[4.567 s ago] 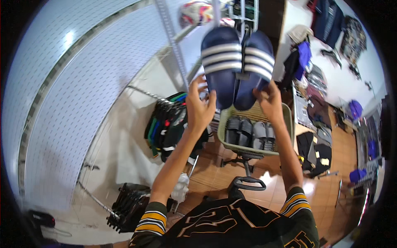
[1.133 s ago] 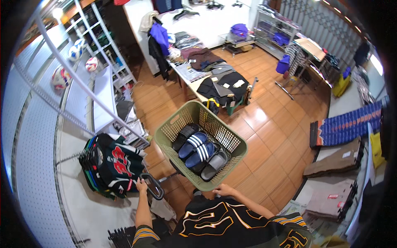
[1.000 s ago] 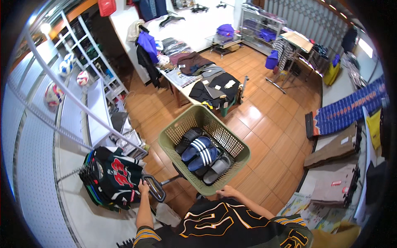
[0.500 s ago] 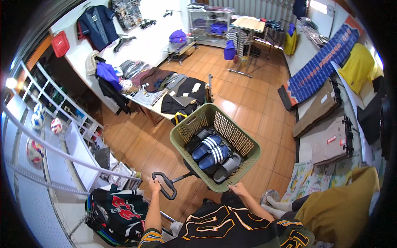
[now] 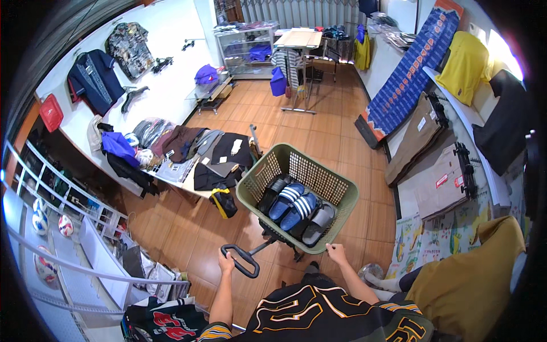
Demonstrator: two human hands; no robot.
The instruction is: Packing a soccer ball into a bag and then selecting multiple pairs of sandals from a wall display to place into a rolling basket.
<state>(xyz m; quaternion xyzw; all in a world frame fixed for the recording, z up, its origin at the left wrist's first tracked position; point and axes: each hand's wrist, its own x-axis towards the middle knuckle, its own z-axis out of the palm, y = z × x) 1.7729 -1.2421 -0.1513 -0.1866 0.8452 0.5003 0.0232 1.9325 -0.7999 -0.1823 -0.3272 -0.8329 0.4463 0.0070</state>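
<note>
- Wooden floor (image 5: 319, 122): orange-brown boards that fill the middle of the view and carry everything below.
- White wall (image 5: 165, 51), far left: a dark jacket (image 5: 94, 80) and a patterned shirt (image 5: 128, 40) hang flat on it.
- Counter (image 5: 182, 174), left of centre: low and long, heaped with folded dark, brown and blue garments.
- Blue patterned cloth (image 5: 407, 71), upper right: a long strip leaning against the right-hand wall, with a yellow shirt (image 5: 467, 60) beside it.
- White shelving (image 5: 62, 228), lower left: open metal racks holding several balls (image 5: 40, 222).
- Green basket (image 5: 336, 191), centre: a perforated plastic tub resting on a wheeled trolley, just in front of the person.
- Slippers (image 5: 293, 205): blue pairs with white stripes, plus black and grey ones, lying side by side on the basket's bottom.
- Trolley handle (image 5: 242, 260): a black loop on a slanted bar that runs down under the basket.
- Left hand (image 5: 227, 263): clenched around the black loop of the trolley handle.
- Right hand (image 5: 336, 253): at the near rim of the green basket, fingers resting on its edge; whether they grip it cannot be told.
- Another person's foot (image 5: 373, 275), lower right: resting on the floor just beside the trolley, next to a yellow garment (image 5: 473, 285).
</note>
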